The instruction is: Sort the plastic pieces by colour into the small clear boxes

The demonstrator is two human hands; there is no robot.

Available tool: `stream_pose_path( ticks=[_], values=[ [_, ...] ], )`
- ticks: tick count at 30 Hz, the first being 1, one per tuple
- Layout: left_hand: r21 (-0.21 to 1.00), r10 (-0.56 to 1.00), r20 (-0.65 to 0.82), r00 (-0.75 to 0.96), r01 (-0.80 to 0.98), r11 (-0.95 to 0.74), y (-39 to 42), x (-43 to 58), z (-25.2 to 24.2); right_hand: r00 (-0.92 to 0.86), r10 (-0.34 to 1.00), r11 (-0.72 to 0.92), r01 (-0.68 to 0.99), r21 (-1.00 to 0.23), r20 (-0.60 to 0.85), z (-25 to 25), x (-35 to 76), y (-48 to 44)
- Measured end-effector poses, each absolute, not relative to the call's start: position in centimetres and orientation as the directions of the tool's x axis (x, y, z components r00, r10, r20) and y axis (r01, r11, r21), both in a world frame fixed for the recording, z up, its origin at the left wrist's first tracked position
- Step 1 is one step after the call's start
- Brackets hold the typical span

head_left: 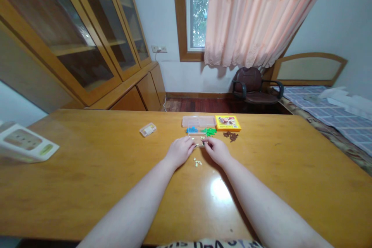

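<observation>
My left hand (180, 151) rests at the left side of a small clear plastic box (198, 135), its fingers drawn together at the near rim. Across from it, my right hand (216, 149) is closed at the box's right side, fingertips pinched. What lies between the fingertips of either hand is too small to make out. Several pale yellow pieces show inside the box. More small pale yellow pieces (197, 164) lie loose on the table just in front of it. Right behind the box are a pile of blue pieces (192, 130) and a pile of green pieces (210, 131).
A larger clear tray (198, 121) and a yellow package (228, 123) lie near the far edge of the wooden table (116, 190). Brown pieces (231, 136) are heaped at right. Leftward sit a small clear case (148, 130) and a white plastic object (26, 143).
</observation>
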State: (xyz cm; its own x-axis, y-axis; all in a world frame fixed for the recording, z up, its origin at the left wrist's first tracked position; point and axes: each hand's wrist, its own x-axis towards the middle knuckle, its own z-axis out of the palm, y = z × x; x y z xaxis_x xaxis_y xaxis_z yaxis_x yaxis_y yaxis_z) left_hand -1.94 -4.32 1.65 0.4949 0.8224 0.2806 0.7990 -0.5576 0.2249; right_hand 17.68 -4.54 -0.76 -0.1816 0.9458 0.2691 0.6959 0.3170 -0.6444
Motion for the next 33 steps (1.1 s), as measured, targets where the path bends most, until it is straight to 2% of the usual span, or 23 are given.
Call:
stream_pose_path(
  ticks=[2,4,8,13,22,33],
  values=[
    [0.271,0.871,0.313,0.379,0.843,-0.464,-3.7,-2.6,1.4,-0.206,0.942,0.331,0.687,-0.647,0.264,-0.7,17.7,-4.6],
    [0.311,0.890,0.304,0.339,0.848,-0.429,-3.2,-3.2,1.3,-0.250,0.937,0.350,0.684,-0.640,0.246,-0.6,17.6,-4.7],
    [0.333,0.896,0.260,0.359,0.838,-0.432,-3.0,-3.2,1.3,-0.414,0.890,0.437,0.656,-0.616,0.190,0.1,17.4,-5.2],
    [0.348,0.869,0.245,0.429,0.798,-0.492,-3.9,-2.3,1.5,-0.671,0.721,0.617,0.512,-0.598,0.170,0.8,17.1,-5.7],
    [0.339,0.795,0.206,0.570,0.720,-0.605,-4.4,-2.1,1.8,-0.671,0.721,0.646,0.560,-0.519,0.173,0.5,17.2,-5.8],
    [0.343,0.789,0.194,0.583,0.713,-0.612,-4.6,-2.0,2.0,-0.673,0.723,0.657,0.595,-0.463,0.160,0.1,16.9,-5.5]
  ],
)
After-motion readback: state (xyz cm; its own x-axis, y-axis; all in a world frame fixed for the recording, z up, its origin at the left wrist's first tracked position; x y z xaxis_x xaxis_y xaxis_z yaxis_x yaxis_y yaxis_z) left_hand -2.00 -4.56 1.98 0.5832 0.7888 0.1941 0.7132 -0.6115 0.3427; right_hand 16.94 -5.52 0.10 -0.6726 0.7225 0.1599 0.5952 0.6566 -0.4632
